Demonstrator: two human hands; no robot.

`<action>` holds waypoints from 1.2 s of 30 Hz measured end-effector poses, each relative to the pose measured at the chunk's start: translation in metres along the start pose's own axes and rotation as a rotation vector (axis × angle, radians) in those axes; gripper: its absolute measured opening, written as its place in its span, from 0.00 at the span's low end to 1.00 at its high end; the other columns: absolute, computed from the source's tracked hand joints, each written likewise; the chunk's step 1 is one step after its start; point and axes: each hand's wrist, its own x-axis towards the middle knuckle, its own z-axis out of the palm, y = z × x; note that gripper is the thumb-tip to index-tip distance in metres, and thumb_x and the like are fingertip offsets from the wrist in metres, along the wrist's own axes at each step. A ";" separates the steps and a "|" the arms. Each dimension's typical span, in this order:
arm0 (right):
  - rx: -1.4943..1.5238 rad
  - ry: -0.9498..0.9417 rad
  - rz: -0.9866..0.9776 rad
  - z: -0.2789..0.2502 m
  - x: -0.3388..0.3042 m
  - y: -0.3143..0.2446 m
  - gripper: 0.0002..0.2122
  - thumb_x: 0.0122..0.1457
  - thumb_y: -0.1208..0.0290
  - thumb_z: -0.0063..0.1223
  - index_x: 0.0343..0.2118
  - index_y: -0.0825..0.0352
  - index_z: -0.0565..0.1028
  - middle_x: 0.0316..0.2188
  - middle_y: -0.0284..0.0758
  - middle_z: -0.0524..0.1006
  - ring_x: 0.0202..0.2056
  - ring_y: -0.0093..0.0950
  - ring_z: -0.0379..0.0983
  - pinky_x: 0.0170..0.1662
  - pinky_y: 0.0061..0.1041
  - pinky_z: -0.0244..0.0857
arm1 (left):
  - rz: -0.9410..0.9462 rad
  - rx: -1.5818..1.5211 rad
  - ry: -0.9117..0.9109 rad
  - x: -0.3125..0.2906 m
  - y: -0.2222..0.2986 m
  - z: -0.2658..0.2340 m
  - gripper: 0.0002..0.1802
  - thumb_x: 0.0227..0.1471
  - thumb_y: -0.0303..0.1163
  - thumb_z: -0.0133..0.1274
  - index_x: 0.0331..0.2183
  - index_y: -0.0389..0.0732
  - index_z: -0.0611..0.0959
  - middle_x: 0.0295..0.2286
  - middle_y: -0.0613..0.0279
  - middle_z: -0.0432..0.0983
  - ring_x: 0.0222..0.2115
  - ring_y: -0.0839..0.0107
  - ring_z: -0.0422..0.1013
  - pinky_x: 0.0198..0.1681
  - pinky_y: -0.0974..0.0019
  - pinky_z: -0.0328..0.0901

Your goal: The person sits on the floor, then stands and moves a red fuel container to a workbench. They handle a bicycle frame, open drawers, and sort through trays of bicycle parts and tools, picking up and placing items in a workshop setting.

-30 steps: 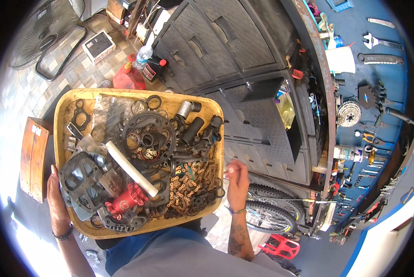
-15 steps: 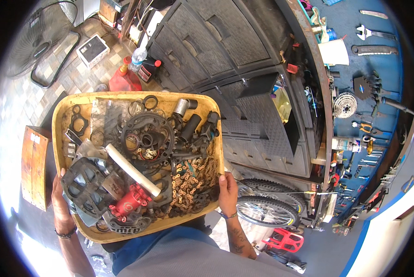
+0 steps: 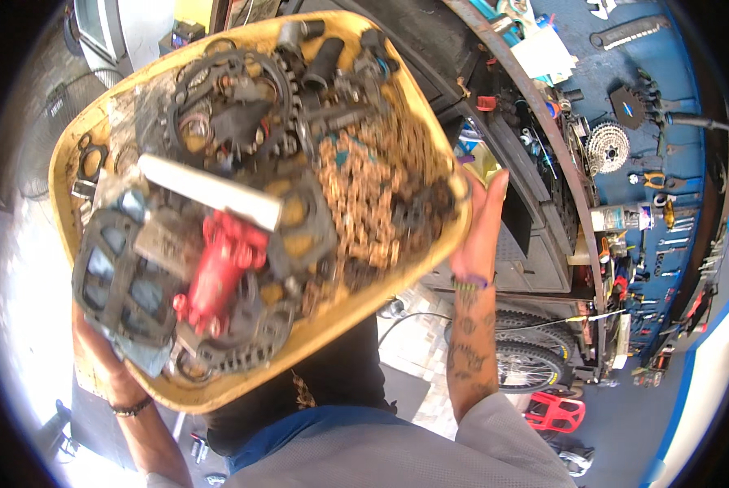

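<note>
Between my hands is a worn yellow plastic tray (image 3: pixel 364 304), full of used bicycle parts and tilted with its right side higher. My left hand (image 3: pixel 102 354) grips its lower left edge, partly hidden by the tray. The right rim is held in my right hand (image 3: pixel 480 224), thumb up along the edge. Inside lie a black flat pedal (image 3: pixel 127 276), a red hub (image 3: pixel 224 264), a white tube (image 3: pixel 206 191), a heap of copper-coloured chain (image 3: pixel 360 203) and a dark toothed chainring (image 3: pixel 290 102). Dark cylindrical parts sit along the far rim.
Beyond the tray stands a dark drawer cabinet (image 3: pixel 527 276) with a drawer pulled out. A blue tool wall (image 3: pixel 625 89) carrying wrenches and a cassette (image 3: pixel 608 147) runs down the right. Bicycle wheels (image 3: pixel 531 362) and a red pedal-like frame (image 3: pixel 555 412) are lower right; a fan (image 3: pixel 51 138) is left.
Both hands have raised the tray toward my head, and it now looks larger. Its right side has swung up. My right arm has moved right and upward with it.
</note>
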 end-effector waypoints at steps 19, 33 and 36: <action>0.032 -0.157 -0.193 0.026 0.077 0.009 0.28 0.75 0.52 0.47 0.62 0.77 0.70 0.58 0.46 0.78 0.57 0.36 0.76 0.63 0.37 0.68 | -0.183 -0.734 -0.012 0.083 0.082 0.246 0.23 0.73 0.33 0.36 0.61 0.34 0.73 0.56 0.47 0.78 0.53 0.57 0.79 0.57 0.53 0.77; -1.584 0.414 -0.801 -0.138 0.083 -0.056 0.18 0.64 0.61 0.67 0.47 0.73 0.82 0.41 0.46 0.82 0.45 0.45 0.81 0.48 0.39 0.72 | -0.222 -0.425 -0.561 0.182 0.067 0.368 0.48 0.67 0.69 0.41 0.70 0.40 0.62 0.59 0.44 0.72 0.57 0.45 0.71 0.62 0.37 0.64; -1.619 0.407 -0.779 -0.169 0.096 -0.057 0.17 0.64 0.61 0.67 0.44 0.74 0.81 0.40 0.46 0.82 0.43 0.45 0.80 0.47 0.39 0.72 | -0.176 -0.404 -0.453 0.174 0.045 0.367 0.46 0.68 0.65 0.43 0.67 0.33 0.65 0.56 0.43 0.75 0.54 0.53 0.74 0.58 0.47 0.70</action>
